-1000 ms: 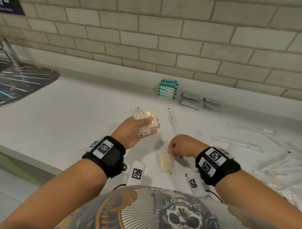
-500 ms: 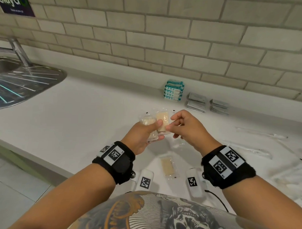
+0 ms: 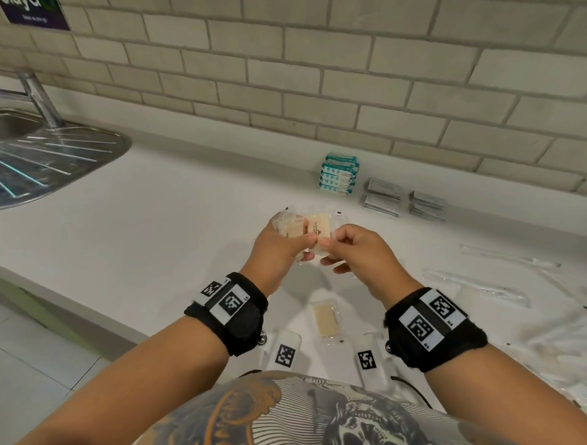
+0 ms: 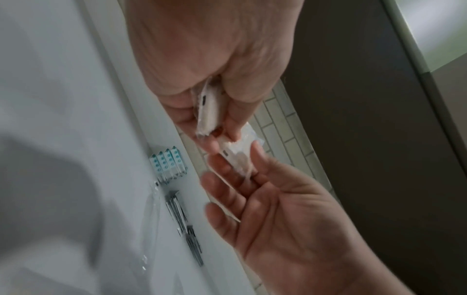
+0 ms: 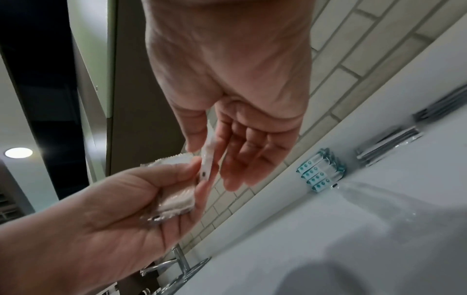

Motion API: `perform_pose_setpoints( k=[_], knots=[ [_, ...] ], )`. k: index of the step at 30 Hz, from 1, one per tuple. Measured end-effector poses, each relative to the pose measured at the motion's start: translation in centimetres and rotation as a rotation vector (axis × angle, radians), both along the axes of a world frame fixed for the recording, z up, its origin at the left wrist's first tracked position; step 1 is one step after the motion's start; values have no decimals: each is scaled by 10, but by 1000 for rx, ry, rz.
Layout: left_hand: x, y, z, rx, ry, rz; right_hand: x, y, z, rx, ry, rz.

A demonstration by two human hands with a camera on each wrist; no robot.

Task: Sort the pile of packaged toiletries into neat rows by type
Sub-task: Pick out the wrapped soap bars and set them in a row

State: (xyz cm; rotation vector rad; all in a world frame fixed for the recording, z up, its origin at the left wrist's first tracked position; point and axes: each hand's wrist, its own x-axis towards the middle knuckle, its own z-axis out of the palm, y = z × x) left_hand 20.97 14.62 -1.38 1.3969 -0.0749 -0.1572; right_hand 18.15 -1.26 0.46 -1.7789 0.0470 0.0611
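Held above the white worktop (image 3: pixel 126 216), in front of the stack of teal-and-white rectangular packets (image 3: pixel 338 174): a small bundle of clear-wrapped cream soap bars (image 3: pixel 293 227), gripped by the left hand (image 3: pixel 277 251), thumb and fingers curled round it. Pinched at the bundle's right side between thumb and forefinger of the right hand (image 3: pixel 360 258), remaining fingers loosely extended: one more clear-wrapped soap bar (image 3: pixel 321 231). Lying flat on the worktop, nearer the body than that stack: a single wrapped cream soap bar (image 3: pixel 325 318). Right of the stack: two piles of grey flat sachets (image 3: pixel 383 197).
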Motion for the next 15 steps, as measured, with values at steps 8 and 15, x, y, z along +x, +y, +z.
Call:
perform_pose_setpoints(
  k=[8,15],
  knots=[
    [-4,4,0,129,4,-55,12,-14,21,-105,-31,35],
    [-2,5,2,-15,164,-32,11,-17,13,-266,-259,-44]
  ],
)
